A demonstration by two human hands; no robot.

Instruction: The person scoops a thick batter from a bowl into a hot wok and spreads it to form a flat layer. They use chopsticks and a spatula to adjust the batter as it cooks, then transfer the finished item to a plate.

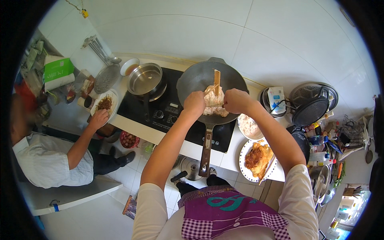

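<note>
A dark wok [192, 78] with a wooden handle [206, 150] sits on the black cooktop [186, 132]. Inside it lies a pale pink, paste-like mass [214, 93]. Above the mass, my left hand [194, 103] is closed around a thin wooden stick [211, 89]. My right hand [237, 100] is closed on the end of a narrow tool [214, 105] that spans between both hands; its exact kind is unclear. A flat wooden piece [217, 81] stands up from the mass. Beside the wok are a bowl of similar pink paste [250, 127] and a plate [243, 171] bearing a browned pancake [258, 159].
A steel saucepan [145, 79] occupies the left burner, near a small bowl of brown liquid [130, 66]. At left, another person's hand [99, 118] touches a plate of brown shreds [104, 103]. Pans [310, 109] and bottles [318, 140] crowd the right side. A chopstick [267, 171] rests across the pancake plate.
</note>
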